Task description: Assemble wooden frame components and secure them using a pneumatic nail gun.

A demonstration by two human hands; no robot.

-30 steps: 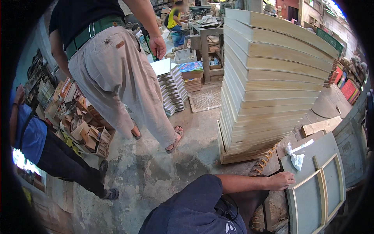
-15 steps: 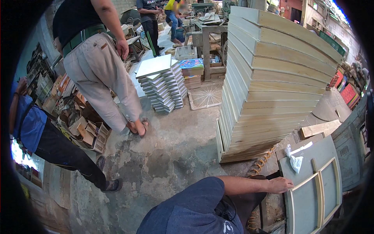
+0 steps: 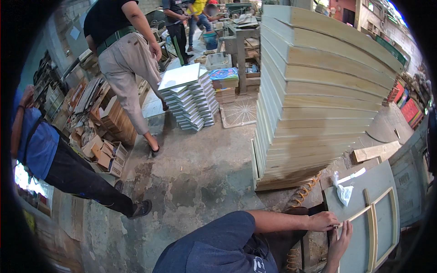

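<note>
A light wooden frame [image 3: 373, 227] of thin strips lies on a grey-green board [image 3: 359, 181] at the lower right. At the frame's near left corner, my left hand [image 3: 322, 221] is closed in a pinch; what sits between its fingertips is too small to make out. My right hand [image 3: 340, 240] reaches up from the lower edge and touches the left strip by that corner, its fingers stretched out and the thumb apart. Farther up the board rests a small white plastic bag [image 3: 344, 192].
A tall stack of wooden panels [image 3: 318, 100] rises beyond my left arm, with a coiled yellow hose [image 3: 306, 190] at its foot. White-topped panels [image 3: 182, 77] are stacked farther back. One person [image 3: 127, 59] stands ahead, another [image 3: 50, 145] at the left; others are behind.
My right hand has come into view at the frame's corner. My left hand has shifted slightly, its fingertips lower. The person in beige trousers has stepped away, and the one in blue has moved a foot forward.
</note>
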